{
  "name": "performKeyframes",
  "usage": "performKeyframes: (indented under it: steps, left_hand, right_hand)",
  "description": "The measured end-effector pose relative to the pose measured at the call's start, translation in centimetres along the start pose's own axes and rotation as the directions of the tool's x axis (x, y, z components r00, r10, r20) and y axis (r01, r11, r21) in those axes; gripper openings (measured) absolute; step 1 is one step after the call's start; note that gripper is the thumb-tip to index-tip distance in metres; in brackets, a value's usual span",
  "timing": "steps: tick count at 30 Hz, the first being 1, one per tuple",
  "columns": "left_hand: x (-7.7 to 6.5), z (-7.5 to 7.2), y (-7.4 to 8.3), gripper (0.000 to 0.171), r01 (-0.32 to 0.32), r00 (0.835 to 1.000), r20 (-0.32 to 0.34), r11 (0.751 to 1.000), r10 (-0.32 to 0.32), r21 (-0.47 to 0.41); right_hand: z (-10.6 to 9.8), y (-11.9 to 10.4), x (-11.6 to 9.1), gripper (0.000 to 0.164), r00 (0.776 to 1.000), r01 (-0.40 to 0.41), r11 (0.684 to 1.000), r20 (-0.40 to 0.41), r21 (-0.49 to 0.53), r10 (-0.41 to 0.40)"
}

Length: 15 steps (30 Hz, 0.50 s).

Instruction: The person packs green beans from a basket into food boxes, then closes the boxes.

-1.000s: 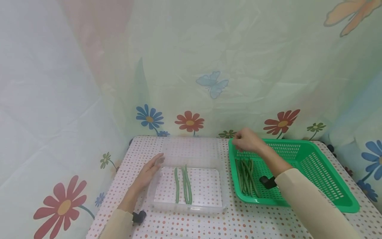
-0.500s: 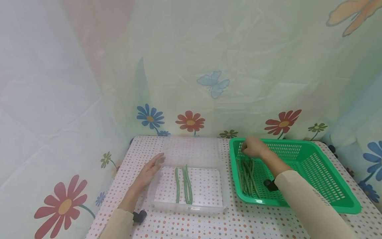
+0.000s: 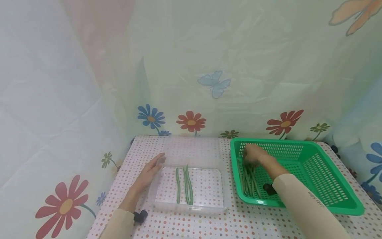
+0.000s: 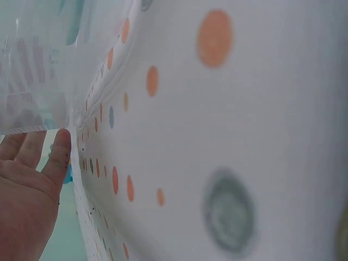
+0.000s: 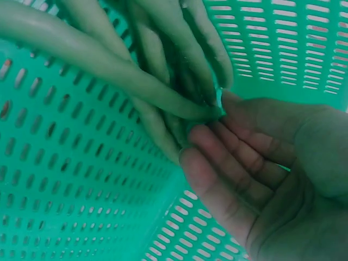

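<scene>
In the head view my right hand (image 3: 253,155) reaches into the green plastic basket (image 3: 331,207), at the far ends of a bunch of green beans (image 3: 252,187). The right wrist view shows the thumb and fingertips pinching the tip of a green bean (image 5: 163,98) that lies across the others. My left hand (image 3: 148,172) stays beside the clear plastic container (image 3: 191,209), its fairly straight fingers at the left wall. Several green beans (image 3: 188,186) lie lengthwise inside that container. In the left wrist view the left hand (image 4: 30,185) has its fingertips at the container's edge (image 4: 38,128).
The container's clear lid (image 3: 192,146) lies folded back behind it. A dotted cloth (image 3: 209,229) covers the table. A flower-printed curtain (image 3: 167,83) hangs close behind and at the sides. The basket's right part (image 3: 298,179) shows its bare slotted floor.
My right hand has moved from above the basket's left back rim down into the basket, to the bean ends. The left hand and the beans in the container have stayed put.
</scene>
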<state>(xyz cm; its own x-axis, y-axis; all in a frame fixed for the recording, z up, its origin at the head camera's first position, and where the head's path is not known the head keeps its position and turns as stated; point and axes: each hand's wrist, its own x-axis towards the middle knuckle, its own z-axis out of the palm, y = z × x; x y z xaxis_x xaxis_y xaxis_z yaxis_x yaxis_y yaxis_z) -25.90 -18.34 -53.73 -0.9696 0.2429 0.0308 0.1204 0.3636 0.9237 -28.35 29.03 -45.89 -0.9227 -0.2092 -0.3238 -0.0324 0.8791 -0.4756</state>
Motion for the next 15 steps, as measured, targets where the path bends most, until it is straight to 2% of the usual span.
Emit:
performKeyframes:
  steps: [11, 15]
  left_hand:
    - [-0.01, 0.06, -0.04, 0.048, -0.003, 1.0, -0.001, 1.0, 0.003, 0.007]
    - [0.05, 0.11, -0.06, 0.048, -0.001, 1.0, -0.003, 1.0, 0.001, 0.008]
  right_hand:
    - [-0.15, 0.17, -0.49, 0.025, 1.0, 0.011, 1.0, 0.003, -0.02, -0.011]
    - [-0.27, 0.47, -0.5, 0.025, 1.0, 0.012, 1.0, -0.009, 0.01, -0.012]
